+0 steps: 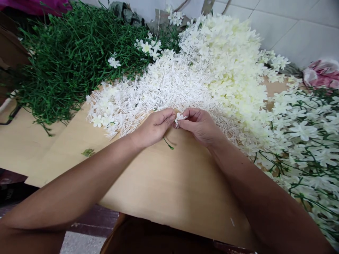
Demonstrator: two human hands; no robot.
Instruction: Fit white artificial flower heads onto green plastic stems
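Above the brown sheet, my two hands meet with their fingertips almost together. My left hand [156,128] is closed in a pinch, and a thin green plastic stem [168,143] comes out below its fingers. Between thumb and fingers, my right hand [201,126] pinches a small white artificial flower [179,119], its petals turned toward the left hand. The fingers hide where stem and flower come together. Just beyond both hands lies a heap of thin white flower stamens [169,86].
Green stems [79,46] are heaped at the back left, pale flower heads [233,56] at the back right. Stemmed white flowers [304,130] cover the right side. Brown board [159,183] lies under my forearms, its front edge near my body. A tiled wall [286,24] stands behind.
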